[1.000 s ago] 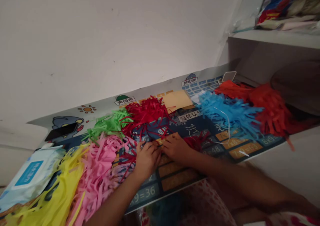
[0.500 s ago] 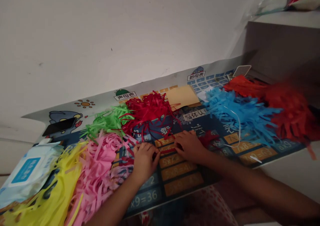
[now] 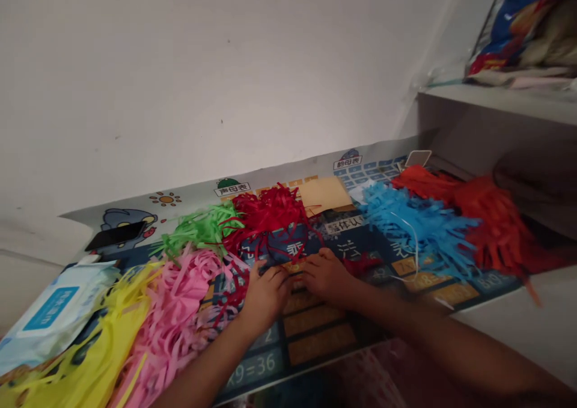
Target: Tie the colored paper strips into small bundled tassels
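My left hand (image 3: pixel 265 291) and my right hand (image 3: pixel 328 277) are close together over the printed mat, with fingers curled. Both are closed on a thin red paper strip, mostly hidden by the fingers. Red fringe (image 3: pixel 362 265) shows just past my right hand, and more red strands lie left of my left hand. Behind the hands is a pile of shredded red paper (image 3: pixel 270 210), its loose strands hanging toward me. Green shredded paper (image 3: pixel 201 226) touches its left side. Pink shredded paper (image 3: pixel 180 306) lies left of my left forearm.
Yellow shredded paper (image 3: pixel 108 336), a wipes pack (image 3: pixel 54 312) and a black phone (image 3: pixel 116 236) are on the left. A tan paper piece (image 3: pixel 325 194) lies at the back. Blue (image 3: pixel 417 225) and orange-red fringe (image 3: pixel 491 222) lie right, below a loaded shelf (image 3: pixel 509 103).
My hands have drawn closer together, hiding the red strip that showed between them. The view has tilted up and shifted right, showing more of the shelf.
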{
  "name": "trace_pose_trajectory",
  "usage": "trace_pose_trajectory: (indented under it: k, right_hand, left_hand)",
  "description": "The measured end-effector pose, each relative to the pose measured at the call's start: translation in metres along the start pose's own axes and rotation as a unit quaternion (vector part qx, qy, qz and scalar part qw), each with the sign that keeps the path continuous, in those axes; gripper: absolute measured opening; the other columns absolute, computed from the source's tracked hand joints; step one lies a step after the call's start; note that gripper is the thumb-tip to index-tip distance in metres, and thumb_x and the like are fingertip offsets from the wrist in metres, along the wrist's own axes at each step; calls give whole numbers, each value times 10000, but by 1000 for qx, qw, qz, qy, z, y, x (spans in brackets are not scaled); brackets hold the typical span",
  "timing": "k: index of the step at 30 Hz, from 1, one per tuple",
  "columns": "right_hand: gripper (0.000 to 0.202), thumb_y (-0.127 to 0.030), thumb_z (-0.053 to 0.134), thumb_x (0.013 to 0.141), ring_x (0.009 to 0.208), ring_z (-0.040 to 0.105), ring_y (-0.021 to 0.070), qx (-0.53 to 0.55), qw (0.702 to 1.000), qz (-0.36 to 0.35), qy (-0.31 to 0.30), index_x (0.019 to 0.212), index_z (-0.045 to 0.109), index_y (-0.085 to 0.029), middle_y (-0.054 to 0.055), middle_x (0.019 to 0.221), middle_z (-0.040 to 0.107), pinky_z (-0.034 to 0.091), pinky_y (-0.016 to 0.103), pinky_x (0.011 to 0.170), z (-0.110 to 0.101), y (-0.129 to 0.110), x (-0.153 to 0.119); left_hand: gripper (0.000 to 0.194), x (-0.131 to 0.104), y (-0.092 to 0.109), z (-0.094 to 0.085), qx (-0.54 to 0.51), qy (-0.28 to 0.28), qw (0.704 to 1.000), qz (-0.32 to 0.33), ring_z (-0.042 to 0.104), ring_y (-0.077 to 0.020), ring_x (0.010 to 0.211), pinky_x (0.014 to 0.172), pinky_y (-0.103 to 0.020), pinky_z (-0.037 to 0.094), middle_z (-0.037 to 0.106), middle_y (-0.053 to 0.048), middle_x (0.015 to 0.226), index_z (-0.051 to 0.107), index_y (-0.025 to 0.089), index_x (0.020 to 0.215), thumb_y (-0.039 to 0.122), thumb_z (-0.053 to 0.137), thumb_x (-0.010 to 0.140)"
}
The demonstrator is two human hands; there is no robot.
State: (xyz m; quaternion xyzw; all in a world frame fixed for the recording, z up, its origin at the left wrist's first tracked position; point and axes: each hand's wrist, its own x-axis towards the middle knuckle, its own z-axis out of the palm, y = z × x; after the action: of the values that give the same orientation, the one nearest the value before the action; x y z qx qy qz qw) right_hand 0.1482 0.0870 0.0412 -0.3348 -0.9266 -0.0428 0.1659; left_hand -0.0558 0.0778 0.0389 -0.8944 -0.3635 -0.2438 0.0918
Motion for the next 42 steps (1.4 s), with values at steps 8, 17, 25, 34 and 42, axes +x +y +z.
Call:
trace_pose_trajectory:
  k: [8, 17, 25, 34, 42]
  right_hand:
    - [307, -415, 567, 872, 673, 561, 136, 610, 773, 139, -105, 719, 702, -185, -15, 708, 664, 396, 273, 668, -77, -59, -9]
    - [295, -350, 877, 496, 460, 453, 66, 830, 450, 328, 35, 594, 666, -170, -49, 533, 583, 313, 199, 487, -23, -100, -26]
    - [280, -261, 863, 515, 379, 378, 46, 836, 387, 365, 136, 677, 641, -213, -75, 541, 519, 273, 175, 398, -15, -109, -32]
    - [256, -306, 885, 467, 606, 488, 121, 778, 475, 341, 231, 532, 645, -242, -32, 668, 501, 401, 240, 554, -8, -108, -29]
    - [221, -407, 559, 834, 833, 615, 217, 328, 870, 348, 121, 838, 708, -244, 45, 872, 679, 487, 356, 776, -10, 26, -27]
  left_hand:
    - [348, -16, 26, -127, -43, -38, 978, 200, 685, -192, 862, 1020, -364, 412, 745, -66, 991, 628, 190, 1195, 172, 419, 918]
    - [150, -36, 64, -87, -106, 149, 983, -24, 672, -144, 785, 990, -391, 430, 736, 10, 834, 638, 246, 990, 167, 547, 901]
    - [185, -33, 98, -61, -282, 176, 918, -218, 656, -152, 760, 769, -313, 550, 698, -32, 788, 695, 231, 899, 188, 516, 896]
    - [158, -34, 87, -51, -340, 157, 907, -192, 668, -150, 763, 740, -268, 555, 706, -21, 796, 722, 251, 921, 184, 591, 863]
    - [215, -40, 75, -33, -491, 147, 748, -421, 645, -141, 666, 598, -217, 521, 693, -16, 734, 665, 215, 773, 365, 552, 877]
